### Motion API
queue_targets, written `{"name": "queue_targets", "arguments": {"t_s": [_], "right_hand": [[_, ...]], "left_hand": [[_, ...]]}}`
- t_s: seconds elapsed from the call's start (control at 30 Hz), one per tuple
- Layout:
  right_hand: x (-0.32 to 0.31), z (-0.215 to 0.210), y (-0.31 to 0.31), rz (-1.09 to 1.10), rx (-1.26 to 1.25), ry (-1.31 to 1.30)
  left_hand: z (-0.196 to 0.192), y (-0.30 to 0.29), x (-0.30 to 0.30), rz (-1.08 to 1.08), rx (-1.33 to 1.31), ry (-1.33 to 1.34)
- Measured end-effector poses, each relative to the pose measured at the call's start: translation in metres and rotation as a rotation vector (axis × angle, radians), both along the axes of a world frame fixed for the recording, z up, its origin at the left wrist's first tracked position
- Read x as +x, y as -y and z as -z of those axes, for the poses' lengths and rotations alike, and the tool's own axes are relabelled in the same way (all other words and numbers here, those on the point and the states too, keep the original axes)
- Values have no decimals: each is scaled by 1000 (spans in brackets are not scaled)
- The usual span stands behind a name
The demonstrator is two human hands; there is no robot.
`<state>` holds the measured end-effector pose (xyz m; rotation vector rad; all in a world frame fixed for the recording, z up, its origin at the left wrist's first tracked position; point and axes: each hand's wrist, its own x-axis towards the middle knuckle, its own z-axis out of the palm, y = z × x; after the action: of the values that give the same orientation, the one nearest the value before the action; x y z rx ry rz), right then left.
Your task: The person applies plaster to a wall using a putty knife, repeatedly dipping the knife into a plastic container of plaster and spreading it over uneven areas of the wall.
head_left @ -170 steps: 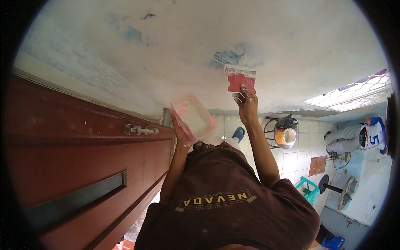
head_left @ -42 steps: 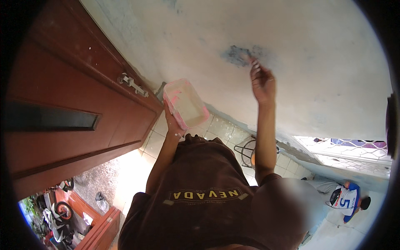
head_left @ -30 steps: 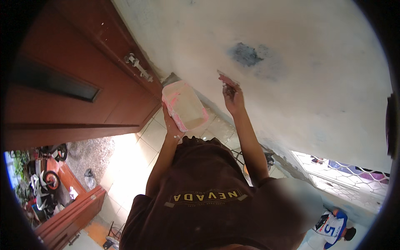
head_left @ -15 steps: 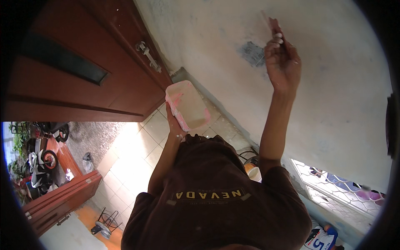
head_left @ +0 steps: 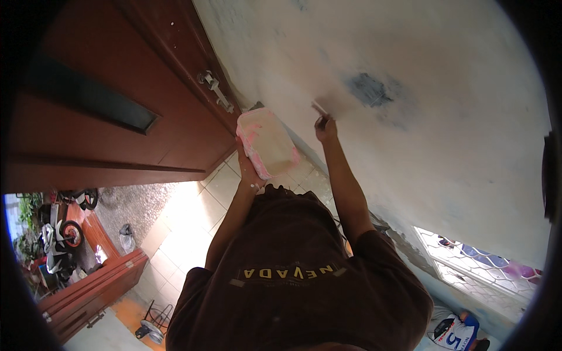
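My left hand (head_left: 250, 168) is closed on the side of a rectangular plastic tub (head_left: 248, 151), held level with my chest. Pink smears mark the tub's walls, and its inside is pale cream. In my right hand (head_left: 325, 128), raised close to the wall, is a small flat tool (head_left: 320, 109), reddish-brown with a pale edge; blur hides its exact kind. The wall (head_left: 456, 134) is off-white and blotchy. A dark grey patch (head_left: 372, 89) shows on it, up and to the right of my right hand.
A brown door (head_left: 117, 76) with a metal handle (head_left: 215, 90) stands at the left. White floor tiles (head_left: 222, 187) lie below the tub. Motorbikes (head_left: 55, 237) are outside. At the right are a window grille (head_left: 474, 257) and a person (head_left: 456, 333). A fan (head_left: 151, 332) stands lower left.
My right hand has come down and left with the tool, from above the grey patch to below and left of it. My left hand still holds the tub; the view has shifted slightly.
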<state>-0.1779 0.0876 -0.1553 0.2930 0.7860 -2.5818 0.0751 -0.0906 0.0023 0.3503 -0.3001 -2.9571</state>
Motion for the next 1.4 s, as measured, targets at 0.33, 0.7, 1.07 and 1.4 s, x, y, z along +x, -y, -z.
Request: {"name": "queue_targets", "arguments": {"t_s": [0.33,0.7,1.07,1.4], "right_hand": [[57,-362,0,44,-386,-317],[61,-18,-2,178,138,226],[27,-311,-20,317,-4,-155],[114,-247,-22,522,203,-214]], "left_hand": [[18,59,-46,146,-17,-24],[-6,115,-63,263,-72,125],[23,115,-73,428,-59,5],[31,103,-68,445,-71,35]]}}
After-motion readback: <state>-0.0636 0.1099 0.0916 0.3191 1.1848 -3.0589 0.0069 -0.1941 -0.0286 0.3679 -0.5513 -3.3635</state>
